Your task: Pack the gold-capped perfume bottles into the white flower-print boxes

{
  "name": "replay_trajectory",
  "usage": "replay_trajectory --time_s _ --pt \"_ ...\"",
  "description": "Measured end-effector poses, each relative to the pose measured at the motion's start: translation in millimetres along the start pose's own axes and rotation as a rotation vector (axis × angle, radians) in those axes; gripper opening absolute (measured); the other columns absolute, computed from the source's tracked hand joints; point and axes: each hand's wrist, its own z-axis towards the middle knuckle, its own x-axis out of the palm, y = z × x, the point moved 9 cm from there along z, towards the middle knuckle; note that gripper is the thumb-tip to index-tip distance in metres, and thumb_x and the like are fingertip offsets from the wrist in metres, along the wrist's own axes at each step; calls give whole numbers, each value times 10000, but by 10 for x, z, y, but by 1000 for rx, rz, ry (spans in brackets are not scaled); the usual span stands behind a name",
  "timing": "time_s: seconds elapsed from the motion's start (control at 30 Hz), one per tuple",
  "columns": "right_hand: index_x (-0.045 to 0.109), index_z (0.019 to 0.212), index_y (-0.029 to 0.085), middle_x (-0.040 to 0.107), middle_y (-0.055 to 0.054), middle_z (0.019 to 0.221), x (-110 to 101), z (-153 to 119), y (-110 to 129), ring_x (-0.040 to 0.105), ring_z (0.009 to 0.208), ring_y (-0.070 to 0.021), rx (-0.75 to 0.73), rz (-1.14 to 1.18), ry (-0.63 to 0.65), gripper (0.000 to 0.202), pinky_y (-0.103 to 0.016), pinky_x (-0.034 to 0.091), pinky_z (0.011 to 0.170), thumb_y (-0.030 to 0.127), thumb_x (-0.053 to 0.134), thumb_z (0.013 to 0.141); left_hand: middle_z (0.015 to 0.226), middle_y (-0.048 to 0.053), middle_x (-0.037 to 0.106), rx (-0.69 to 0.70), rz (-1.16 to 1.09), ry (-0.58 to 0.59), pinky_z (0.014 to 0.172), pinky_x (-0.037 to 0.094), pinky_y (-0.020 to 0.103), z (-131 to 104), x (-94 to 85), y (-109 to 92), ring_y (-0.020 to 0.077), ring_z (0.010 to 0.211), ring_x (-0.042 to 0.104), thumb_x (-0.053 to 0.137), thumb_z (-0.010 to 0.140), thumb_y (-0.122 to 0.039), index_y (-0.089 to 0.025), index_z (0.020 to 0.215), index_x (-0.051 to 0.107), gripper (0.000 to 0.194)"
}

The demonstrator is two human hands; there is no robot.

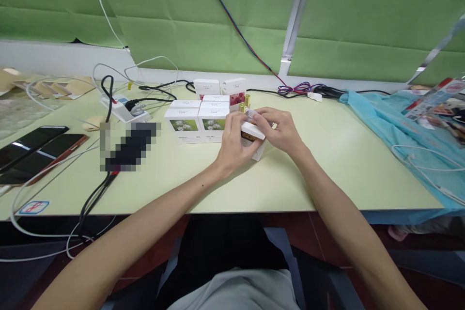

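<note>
My left hand (233, 143) is wrapped round a small white carton (253, 130) with a dark, yellowish picture on its side. The carton is tilted, just above or on the table. My right hand (280, 128) closes over its top end, thumb and fingers pressed at a raised white flap (250, 114). Most of the carton is hidden by the fingers. Right behind the hands stand two gold cylinders, like bottle caps (247, 100). To the left are white cartons with white-flower pictures (184, 125), and behind them white cartons with red pictures (236, 94).
A white power strip (125, 109) with plugs and cables lies to the left, near two dark phones (39, 152) and a pixelated dark object (131, 147). Blue cloth (385, 131) covers the table's right end. Bundled wires (294, 88) run along the back edge.
</note>
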Motion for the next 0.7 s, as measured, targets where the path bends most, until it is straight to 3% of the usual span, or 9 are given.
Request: replay_trajectory --time_s 0.27,0.7 --pt "749 692 219 779 -60 880 -29 -5 -11 724 815 -189 14 13 -67 510 -323 562 758 548 508 999 1136 88 552 13 -9 -21 917 531 414 10 -19 -20 252 1126 583 750 811 -265 -219 1081 509 365" --pt "737 695 216 781 -74 936 -44 -23 27 736 875 -194 -32 13 -111 489 -322 558 786 513 510 1009 1125 85 540 16 0 -21 928 532 435 8 -21 -32 265 1145 574 759 789 -237 -223 1082 501 392"
